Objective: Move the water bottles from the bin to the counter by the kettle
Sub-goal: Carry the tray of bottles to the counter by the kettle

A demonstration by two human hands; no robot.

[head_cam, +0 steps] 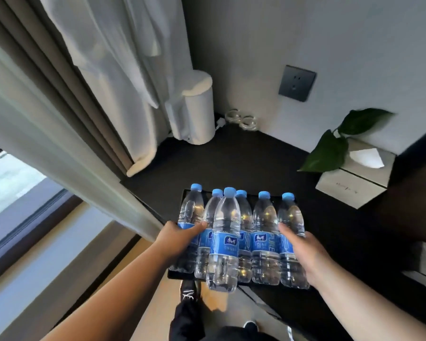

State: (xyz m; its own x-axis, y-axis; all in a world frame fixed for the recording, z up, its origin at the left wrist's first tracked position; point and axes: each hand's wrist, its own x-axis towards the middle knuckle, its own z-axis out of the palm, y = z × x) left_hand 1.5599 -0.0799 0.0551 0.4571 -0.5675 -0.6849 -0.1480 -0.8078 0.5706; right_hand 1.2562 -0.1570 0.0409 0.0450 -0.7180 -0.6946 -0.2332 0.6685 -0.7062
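Observation:
Several clear water bottles (224, 237) with blue caps and blue labels stand packed together on a black tray (175, 275) at the near edge of the dark counter (231, 163). My left hand (180, 238) wraps the leftmost bottle (188, 215) at its label. My right hand (303, 254) grips the rightmost bottle (289, 217) at its label. Between my hands the group of bottles is squeezed together. A white kettle (197, 112) stands at the back left of the counter, beyond the bottles.
A tissue box (354, 178) with a green leaf (330, 153) over it sits at the right. Two glass cups (241, 119) stand in the back corner beside the kettle. A dark wall socket (296, 83) is above. Curtains (89, 82) hang at the left.

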